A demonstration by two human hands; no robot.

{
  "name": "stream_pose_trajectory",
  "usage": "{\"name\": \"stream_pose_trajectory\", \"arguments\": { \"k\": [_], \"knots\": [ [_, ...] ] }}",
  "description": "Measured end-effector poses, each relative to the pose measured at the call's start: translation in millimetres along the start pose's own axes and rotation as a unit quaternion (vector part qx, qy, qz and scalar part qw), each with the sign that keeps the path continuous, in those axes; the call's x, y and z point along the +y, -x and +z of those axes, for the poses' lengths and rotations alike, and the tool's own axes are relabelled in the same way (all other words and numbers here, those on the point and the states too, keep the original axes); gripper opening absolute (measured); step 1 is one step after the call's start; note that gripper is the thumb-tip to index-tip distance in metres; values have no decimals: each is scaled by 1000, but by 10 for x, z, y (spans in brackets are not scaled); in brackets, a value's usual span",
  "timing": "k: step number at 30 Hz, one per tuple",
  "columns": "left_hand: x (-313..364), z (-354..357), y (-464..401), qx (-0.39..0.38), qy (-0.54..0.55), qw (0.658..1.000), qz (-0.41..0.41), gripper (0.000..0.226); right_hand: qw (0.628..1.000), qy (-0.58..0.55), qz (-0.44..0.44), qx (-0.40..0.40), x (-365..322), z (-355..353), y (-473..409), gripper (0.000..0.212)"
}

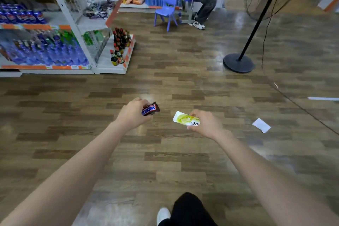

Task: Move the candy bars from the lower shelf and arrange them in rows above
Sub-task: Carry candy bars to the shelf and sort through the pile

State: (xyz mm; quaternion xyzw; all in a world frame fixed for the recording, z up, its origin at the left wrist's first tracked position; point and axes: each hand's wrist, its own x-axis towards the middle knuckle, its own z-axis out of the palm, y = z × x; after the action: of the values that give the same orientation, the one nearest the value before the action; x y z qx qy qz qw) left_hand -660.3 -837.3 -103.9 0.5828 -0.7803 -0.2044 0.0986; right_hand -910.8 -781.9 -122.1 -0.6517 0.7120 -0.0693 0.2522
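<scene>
Left hand [133, 114] grips Snickers bar [150, 109] by one end; rest of bar juts out past fingers. Right hand [203, 123] pinches white-yellow candy bar [184, 119] at its end, wrapper sticking out toward left hand. Risk: slick wrappers held by ends only, either could slip during carry. No candy shelf in view, so destination unknown. Below hands, open wood floor [165, 161]. Paper scrap [261, 125] right of right hand. Farther off: fan stand [238, 63] ahead-right, drinks shelving [55, 42] ahead-left.

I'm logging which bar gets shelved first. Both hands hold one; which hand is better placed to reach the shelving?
Probably the left hand: gripping the Snickers bar, it is nearer the shelving at left. The right hand holds the white-and-yellow bar.
</scene>
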Motion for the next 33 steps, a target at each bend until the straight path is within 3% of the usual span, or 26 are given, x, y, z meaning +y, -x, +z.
{"name": "stream_pose_trajectory", "arguments": {
  "k": [11,24,33],
  "knots": [
    [-22,40,-2034,-7,5,1000,13,40,1000,-7,-6,-10,353,-618,-1863,41],
    [-18,-141,-4378,8,42,998,-38,40,998,27,-21,-47,600,-1467,-4230,42],
    [-416,-222,-5849,8,53,996,-76,35,996,34,-46,-65,464,-1688,-5917,41]
  ]
}}
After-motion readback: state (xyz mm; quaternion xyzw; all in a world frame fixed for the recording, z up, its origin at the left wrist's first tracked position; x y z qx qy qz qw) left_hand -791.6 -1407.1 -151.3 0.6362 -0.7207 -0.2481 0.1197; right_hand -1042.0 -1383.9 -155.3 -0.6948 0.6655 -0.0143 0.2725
